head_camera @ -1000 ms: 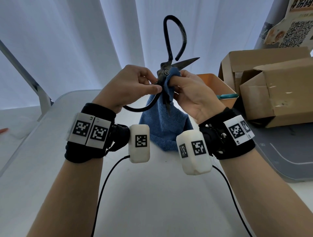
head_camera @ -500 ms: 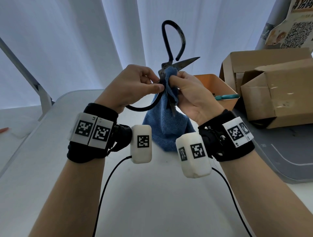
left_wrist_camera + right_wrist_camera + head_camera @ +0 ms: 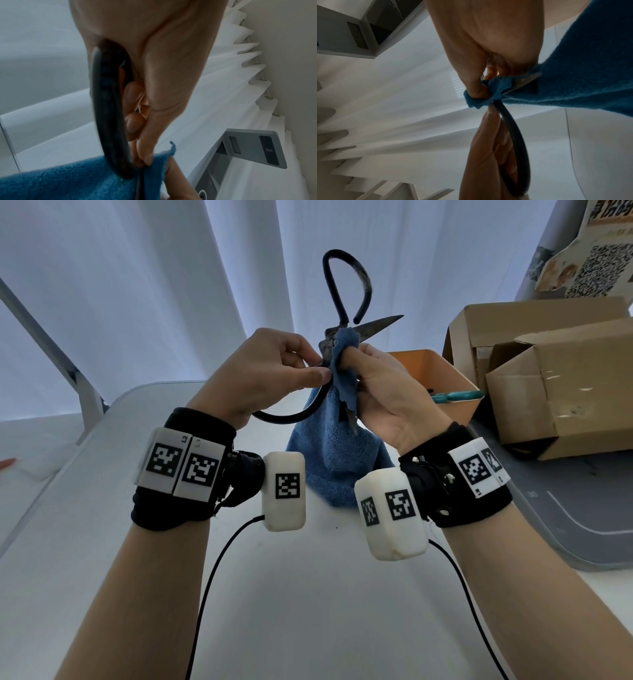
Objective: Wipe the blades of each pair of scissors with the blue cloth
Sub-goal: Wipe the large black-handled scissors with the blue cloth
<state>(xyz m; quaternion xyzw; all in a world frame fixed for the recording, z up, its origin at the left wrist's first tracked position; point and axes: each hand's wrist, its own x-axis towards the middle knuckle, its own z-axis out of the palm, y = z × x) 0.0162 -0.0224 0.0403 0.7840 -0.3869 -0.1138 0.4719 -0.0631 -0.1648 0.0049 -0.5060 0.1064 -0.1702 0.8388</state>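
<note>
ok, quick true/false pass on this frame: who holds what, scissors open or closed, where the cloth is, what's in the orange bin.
1. The left hand holds the black scissors by a handle loop. True.
2. The scissors are closed. False: the blades are spread, one pointing right, one down.
3. The right hand pinches the blue cloth around the downward blade. True.
4. The cloth lies flat on the table. False: it hangs from the hands' grip.
5. The orange bin holds a teal-handled tool. True.
</note>
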